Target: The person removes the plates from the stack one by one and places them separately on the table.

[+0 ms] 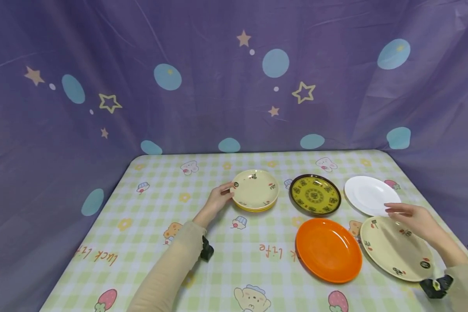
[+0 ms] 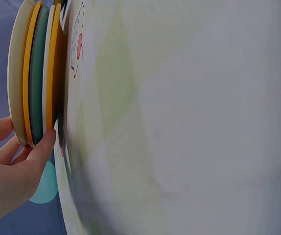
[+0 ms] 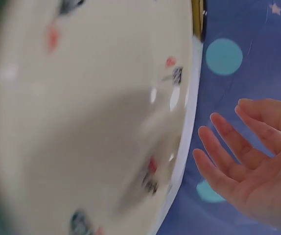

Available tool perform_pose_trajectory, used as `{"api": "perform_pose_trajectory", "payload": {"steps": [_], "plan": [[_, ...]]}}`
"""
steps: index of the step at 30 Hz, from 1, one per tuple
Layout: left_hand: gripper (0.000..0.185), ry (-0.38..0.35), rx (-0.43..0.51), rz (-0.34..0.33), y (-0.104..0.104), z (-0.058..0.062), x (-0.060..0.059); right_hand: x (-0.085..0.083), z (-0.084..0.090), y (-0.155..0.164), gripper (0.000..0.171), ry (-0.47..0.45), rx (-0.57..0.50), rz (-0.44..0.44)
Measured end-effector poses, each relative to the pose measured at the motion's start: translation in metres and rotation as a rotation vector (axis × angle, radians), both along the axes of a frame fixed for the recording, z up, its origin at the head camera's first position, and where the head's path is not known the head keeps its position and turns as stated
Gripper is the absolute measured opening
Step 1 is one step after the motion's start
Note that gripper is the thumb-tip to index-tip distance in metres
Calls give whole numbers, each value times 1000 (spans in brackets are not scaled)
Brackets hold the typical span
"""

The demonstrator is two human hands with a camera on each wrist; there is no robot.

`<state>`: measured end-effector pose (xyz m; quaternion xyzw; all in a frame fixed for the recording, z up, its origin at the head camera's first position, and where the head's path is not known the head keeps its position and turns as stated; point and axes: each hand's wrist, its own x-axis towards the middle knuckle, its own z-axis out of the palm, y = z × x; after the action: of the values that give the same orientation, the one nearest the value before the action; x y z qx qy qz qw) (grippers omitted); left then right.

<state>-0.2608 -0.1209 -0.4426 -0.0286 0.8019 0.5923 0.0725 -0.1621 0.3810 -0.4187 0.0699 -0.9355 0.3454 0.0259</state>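
Counted on the table [image 1: 160, 242]: one stack of small plates [image 1: 255, 191], five plates deep by the left wrist view; four single plates right of it; two hands.

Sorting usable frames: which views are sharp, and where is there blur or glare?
Head view: sharp, evenly lit. Left wrist view: stack of plates crisp, tablecloth a soft blur. Right wrist view: cream plate smeared, with small glare spots; right hand clearer.
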Motion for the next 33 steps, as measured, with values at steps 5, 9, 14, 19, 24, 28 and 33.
{"api": "perform_pose_trajectory", "payload": {"steps": [5,9,14,19,24,28,33], "plan": [[39,6,-10,1,1,0,0,-12,9,-22,30,40,-19,61],[38,-3,-8,10,1,1,1,-22,14,-42,27,89,-51,130],[38,3,-7,17,2,1,0,-34,20,-68,28,61,-72,165],[38,2,-5,14,1,1,0,-48,29,-96,31,-25,-85,203],[38,-2,9,22,1,3,0,-66,35,-126,34,-104,-150,242],[37,-5,24,34,1,4,0,-79,35,-149,33,-83,-143,302],[36,-2,35,39,1,4,0,-89,33,-171,32,-70,-159,354]]}}
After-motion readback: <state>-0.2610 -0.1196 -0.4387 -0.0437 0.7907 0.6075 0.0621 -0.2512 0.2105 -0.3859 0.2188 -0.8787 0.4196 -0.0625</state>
